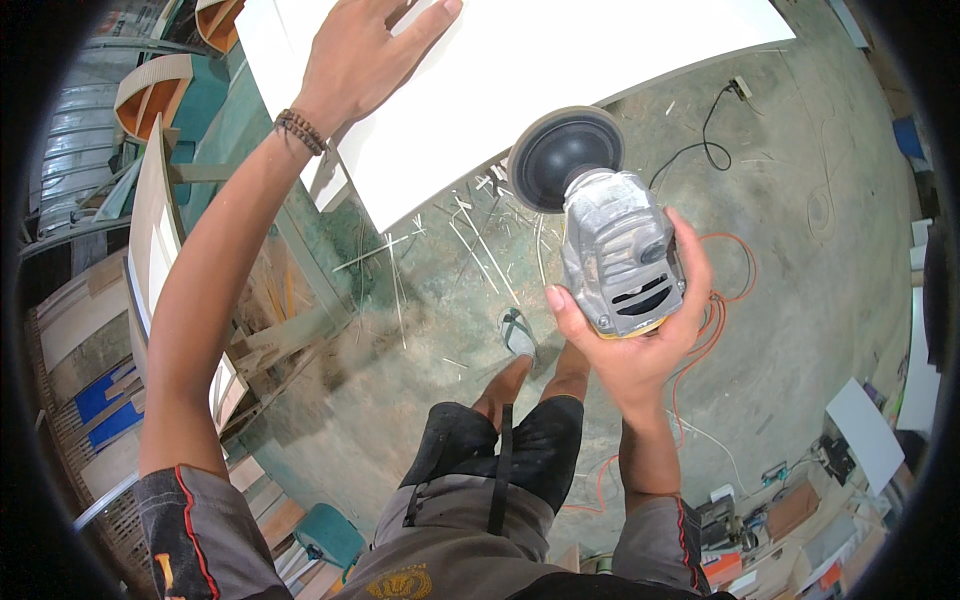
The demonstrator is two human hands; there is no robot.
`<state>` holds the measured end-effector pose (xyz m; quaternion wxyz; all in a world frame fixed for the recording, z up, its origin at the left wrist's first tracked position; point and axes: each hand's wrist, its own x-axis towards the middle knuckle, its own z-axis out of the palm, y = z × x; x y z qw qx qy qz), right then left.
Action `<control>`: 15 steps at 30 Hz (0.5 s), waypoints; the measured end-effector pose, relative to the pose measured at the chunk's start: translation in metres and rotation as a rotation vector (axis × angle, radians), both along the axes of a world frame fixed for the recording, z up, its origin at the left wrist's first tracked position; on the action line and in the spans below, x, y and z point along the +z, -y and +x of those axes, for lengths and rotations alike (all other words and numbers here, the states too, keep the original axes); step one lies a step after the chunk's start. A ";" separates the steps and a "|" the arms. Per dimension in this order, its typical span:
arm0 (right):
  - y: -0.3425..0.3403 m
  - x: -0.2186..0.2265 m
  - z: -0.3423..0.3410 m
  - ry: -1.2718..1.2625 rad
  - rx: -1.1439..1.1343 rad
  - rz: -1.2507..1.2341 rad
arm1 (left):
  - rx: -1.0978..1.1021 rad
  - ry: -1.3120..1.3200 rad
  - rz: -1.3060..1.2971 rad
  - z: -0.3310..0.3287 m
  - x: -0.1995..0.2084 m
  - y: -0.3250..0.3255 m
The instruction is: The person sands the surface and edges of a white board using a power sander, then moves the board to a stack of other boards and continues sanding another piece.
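A: Step in hand?
B: One grinder (620, 255), held ready, we judge. We have it in our right hand (648, 365), fingers wrapped around its body, disc (568, 158) by the near edge of one white board (570, 60); contact, we cannot tell.
A: Next move?
B: Calls, we judge, for a firm grip and a steady disc.
A: Pose?
B: Right: thumb left of the body, fingers right. Left hand (365, 50): arm extended, palm down over the board, fingers open, tips partly out of view.
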<state>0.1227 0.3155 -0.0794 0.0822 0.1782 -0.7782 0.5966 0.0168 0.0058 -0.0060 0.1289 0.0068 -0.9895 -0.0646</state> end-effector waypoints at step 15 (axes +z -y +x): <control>0.002 0.002 0.006 -0.092 0.077 0.097 | -0.026 -0.009 0.056 -0.002 0.003 -0.005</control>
